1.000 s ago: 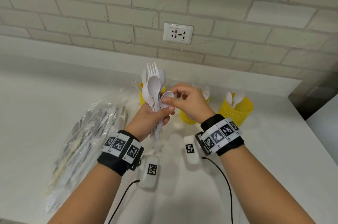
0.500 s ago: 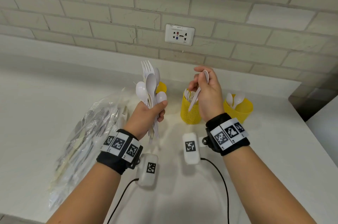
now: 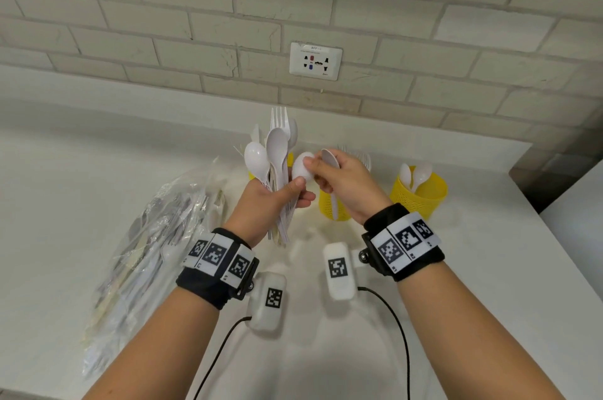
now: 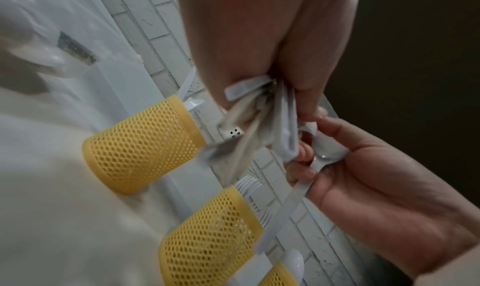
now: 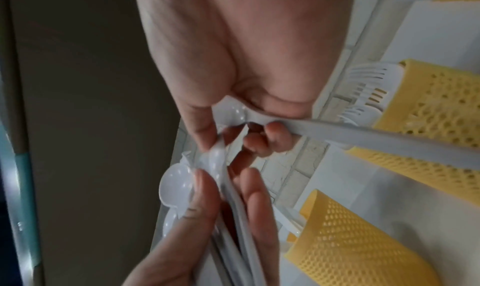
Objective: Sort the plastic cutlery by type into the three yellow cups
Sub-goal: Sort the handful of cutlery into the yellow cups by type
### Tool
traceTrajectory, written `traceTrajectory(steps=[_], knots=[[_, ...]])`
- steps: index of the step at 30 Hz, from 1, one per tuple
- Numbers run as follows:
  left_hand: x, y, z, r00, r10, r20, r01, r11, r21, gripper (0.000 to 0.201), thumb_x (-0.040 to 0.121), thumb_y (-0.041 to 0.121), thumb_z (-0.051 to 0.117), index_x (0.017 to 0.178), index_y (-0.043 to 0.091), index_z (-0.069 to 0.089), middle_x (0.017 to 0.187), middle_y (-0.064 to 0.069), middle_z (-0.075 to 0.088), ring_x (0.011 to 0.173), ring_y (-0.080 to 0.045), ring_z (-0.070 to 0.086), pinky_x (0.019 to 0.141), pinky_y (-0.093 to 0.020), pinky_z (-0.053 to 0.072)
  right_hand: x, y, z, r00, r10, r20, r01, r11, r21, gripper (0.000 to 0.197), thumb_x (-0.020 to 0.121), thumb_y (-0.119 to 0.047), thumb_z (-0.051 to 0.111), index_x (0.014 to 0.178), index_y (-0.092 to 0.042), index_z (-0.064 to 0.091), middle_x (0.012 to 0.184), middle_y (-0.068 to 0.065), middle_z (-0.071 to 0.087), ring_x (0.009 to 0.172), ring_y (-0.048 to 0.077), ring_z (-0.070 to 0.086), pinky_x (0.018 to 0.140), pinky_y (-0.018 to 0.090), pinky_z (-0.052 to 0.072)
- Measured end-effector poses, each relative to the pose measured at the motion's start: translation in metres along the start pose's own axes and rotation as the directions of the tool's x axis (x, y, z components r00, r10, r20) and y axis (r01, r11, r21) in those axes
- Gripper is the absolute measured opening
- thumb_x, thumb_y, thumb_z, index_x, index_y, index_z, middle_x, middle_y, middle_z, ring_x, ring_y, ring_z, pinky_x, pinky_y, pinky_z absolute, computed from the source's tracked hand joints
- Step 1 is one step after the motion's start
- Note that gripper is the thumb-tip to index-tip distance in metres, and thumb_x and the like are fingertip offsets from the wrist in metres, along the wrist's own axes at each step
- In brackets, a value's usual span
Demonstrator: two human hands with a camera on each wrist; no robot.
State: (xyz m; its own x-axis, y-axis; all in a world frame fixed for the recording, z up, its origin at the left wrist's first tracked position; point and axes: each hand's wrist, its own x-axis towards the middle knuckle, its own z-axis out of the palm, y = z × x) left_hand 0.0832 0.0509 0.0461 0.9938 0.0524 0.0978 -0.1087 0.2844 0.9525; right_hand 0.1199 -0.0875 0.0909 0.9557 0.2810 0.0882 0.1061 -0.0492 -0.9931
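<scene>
My left hand [image 3: 293,194] grips an upright bundle of white plastic cutlery [image 3: 275,155], spoons and forks mixed. My right hand [image 3: 318,171] holds one white spoon [image 3: 330,158] against its palm, handle pointing down, and its thumb and fingertips pinch the bowl of another spoon [image 3: 301,168] still in the bundle. The wrist views show the held spoon [image 5: 363,136] and the bundle [image 4: 259,114]. Of the three yellow mesh cups, the left cup [image 3: 289,159] is mostly hidden behind the bundle, the middle cup [image 3: 329,207] holds forks, and the right cup [image 3: 421,194] holds spoons.
A clear plastic bag [image 3: 146,236] with more cutlery lies on the white counter [image 3: 489,253] at the left. A brick wall with a socket [image 3: 316,61] rises close behind the cups. The counter ends at the right edge. Cables trail from both wrists.
My right hand pulled a spoon out of the bundle and lifted it over the middle cup. It has now come back to the bundle, still holding that spoon, and pinches another.
</scene>
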Motion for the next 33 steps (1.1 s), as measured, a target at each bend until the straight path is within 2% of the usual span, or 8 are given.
traceTrajectory(steps=[5,9,12,16,20,23,28,33], knots=[[-0.001,-0.001,-0.002,1.000,-0.018,0.024,0.018,1.000,0.007,0.012,0.096,0.014,0.051,0.093,0.005,0.058,0.081,-0.012,0.066,0.066,-0.023,0.069,0.064,-0.031,0.058,0.013,-0.011,-0.023,0.951,-0.108,-0.290,0.168,0.967,0.191,0.010,0.097,-0.017,0.043,0.093,-0.009,0.049,0.078,0.009,0.073,0.051,0.013,0.037,0.045,0.020,0.031],[-0.003,-0.004,-0.006,1.000,-0.023,-0.002,0.023,0.995,0.099,0.012,0.096,0.015,0.053,0.085,0.011,0.055,0.066,-0.005,0.054,0.047,-0.018,0.051,0.047,-0.026,0.042,0.020,-0.029,-0.073,0.737,-0.292,-0.610,0.367,0.930,-0.001,0.010,0.100,-0.023,0.038,0.095,-0.018,0.045,0.070,-0.004,0.066,0.056,0.004,0.051,0.056,0.017,0.040],[-0.002,-0.006,-0.002,0.999,-0.054,-0.008,0.054,0.994,0.100,0.016,0.094,0.018,0.057,0.079,0.013,0.052,0.055,0.001,0.039,0.041,-0.015,0.037,0.042,-0.021,0.032,0.022,-0.032,-0.109,0.641,-0.410,-0.649,0.397,0.901,-0.177,0.008,0.099,-0.026,0.036,0.097,-0.021,0.041,0.083,0.005,0.062,0.067,-0.002,0.058,0.067,0.016,0.044],[0.000,-0.009,0.006,0.995,-0.094,0.038,0.090,0.993,0.082,0.024,0.092,0.023,0.059,0.073,0.014,0.047,0.049,0.004,0.033,0.040,-0.015,0.033,0.042,-0.023,0.030,0.027,-0.006,-0.141,0.644,-0.388,-0.659,0.257,0.922,-0.291,0.007,0.097,-0.028,0.037,0.100,-0.022,0.040,0.096,0.012,0.059,0.075,0.002,0.060,0.075,0.020,0.047],[0.002,-0.011,0.012,0.994,-0.097,0.058,0.090,0.989,0.114,0.021,0.089,0.023,0.063,0.077,0.010,0.052,0.048,0.002,0.034,0.040,-0.017,0.034,0.044,-0.024,0.032,0.025,0.036,-0.154,0.746,-0.160,-0.646,-0.111,0.927,-0.358,0.027,0.094,-0.023,0.046,0.118,-0.011,0.043,0.097,0.006,0.058,0.096,0.029,0.063,0.090,0.042,0.050],[0.002,-0.011,0.015,0.993,-0.090,0.079,0.079,0.987,0.137,0.015,0.089,0.018,0.064,0.082,0.007,0.058,0.047,0.001,0.036,0.041,-0.016,0.036,0.045,-0.025,0.034,0.020,0.051,-0.156,0.798,-0.020,-0.603,-0.303,0.850,-0.430,0.035,0.092,-0.017,0.050,0.126,-0.011,0.044,0.107,0.012,0.055,0.103,0.030,0.056,0.090,0.037,0.044],[0.001,-0.011,0.017,0.993,-0.079,0.090,0.062,0.982,0.177,0.007,0.089,0.014,0.064,0.082,0.010,0.064,0.050,0.000,0.035,0.043,-0.015,0.033,0.044,-0.024,0.033,0.021,0.042,-0.153,0.808,-0.146,-0.571,-0.245,0.797,-0.551,0.027,0.097,-0.005,0.036,0.116,-0.003,0.055,0.118,0.022,0.060,0.110,0.037,0.054,0.088,0.036,0.043],[0.001,-0.010,0.015,0.995,-0.066,0.072,0.052,0.983,0.177,0.007,0.089,0.012,0.064,0.082,0.010,0.064,0.048,0.000,0.035,0.043,-0.016,0.033,0.044,-0.023,0.033,0.028,0.013,-0.151,0.770,-0.283,-0.572,-0.061,0.859,-0.508,0.027,0.096,-0.004,0.034,0.111,-0.007,0.056,0.104,0.008,0.054,0.098,0.022,0.051,0.082,0.026,0.038]])
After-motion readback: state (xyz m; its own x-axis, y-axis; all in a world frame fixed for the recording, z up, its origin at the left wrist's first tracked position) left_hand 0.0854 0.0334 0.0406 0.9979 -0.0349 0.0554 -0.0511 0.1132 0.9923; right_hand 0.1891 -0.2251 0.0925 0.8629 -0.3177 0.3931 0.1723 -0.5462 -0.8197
